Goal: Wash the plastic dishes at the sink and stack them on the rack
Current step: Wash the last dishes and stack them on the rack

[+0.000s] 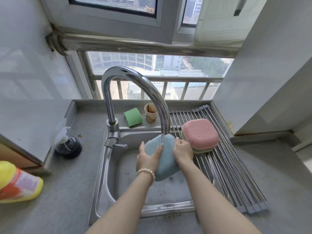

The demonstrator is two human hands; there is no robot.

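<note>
We are holding a blue dish [166,159] under the running tap [135,92], left hand [148,157] spread flat on it, right hand [183,152] pinching its edge, pink dish [200,133] topping the stack on the rack [236,174]

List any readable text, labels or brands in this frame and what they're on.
None can be read.
Yellow bottle: orange and white label, print too blurred to read.
Paper cup: a printed pattern low on its side, no legible words.
Dark pump bottle: no label legible.
Blue dish, pink dish, green sponge: no markings show.
</note>
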